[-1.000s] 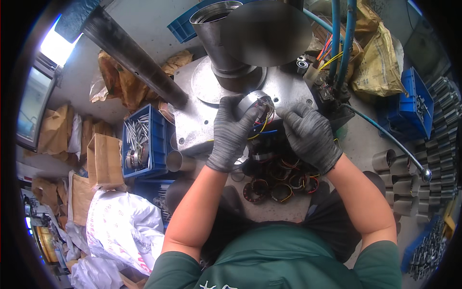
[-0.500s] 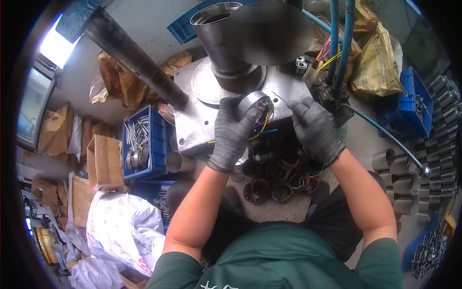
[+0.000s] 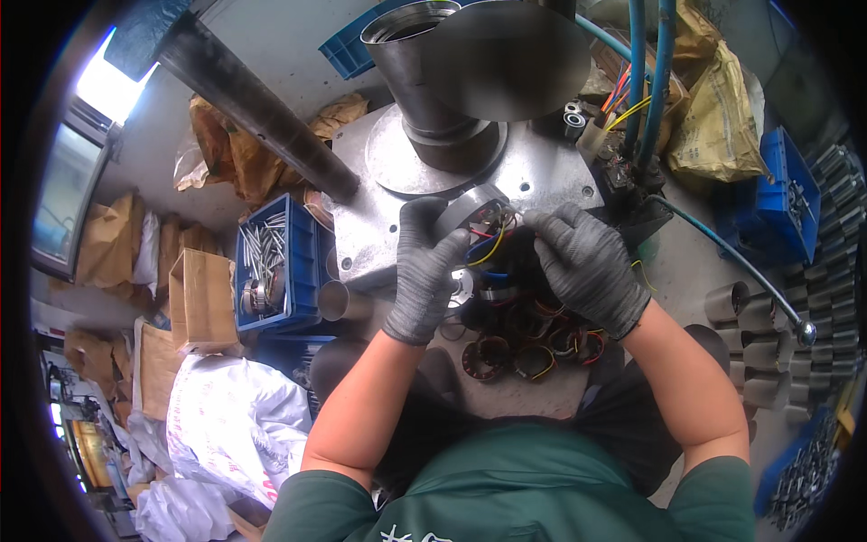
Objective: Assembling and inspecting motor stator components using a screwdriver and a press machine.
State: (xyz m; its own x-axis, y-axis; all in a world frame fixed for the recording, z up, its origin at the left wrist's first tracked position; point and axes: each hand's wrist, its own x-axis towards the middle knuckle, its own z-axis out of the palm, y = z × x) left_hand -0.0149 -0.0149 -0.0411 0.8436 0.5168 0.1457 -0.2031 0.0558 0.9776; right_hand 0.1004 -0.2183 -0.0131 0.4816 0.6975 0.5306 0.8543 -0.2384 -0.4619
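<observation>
apparently partway: left hand (image 3: 423, 275) grips a wired ring (image 3: 470, 206), leads (image 3: 496, 247) loose; right hand (image 3: 591, 264), grip unclear, beside it; more rings (image 3: 492, 342) lie below.

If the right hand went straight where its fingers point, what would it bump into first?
Probably the wired metal ring held in the left hand, just ahead of the right hand. Depth is unclear, though; it might pass over that toward the metal plate.

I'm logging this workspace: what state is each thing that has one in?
Left hand: gloved, closed on metal ring
Metal ring: tilted, coloured wires showing
Right hand: gloved, fingers bent, grip unclear
Large cylinder: upright on metal plate
Blue bin: open, holding metal rods
White sack: bulging, wrinkled
</observation>
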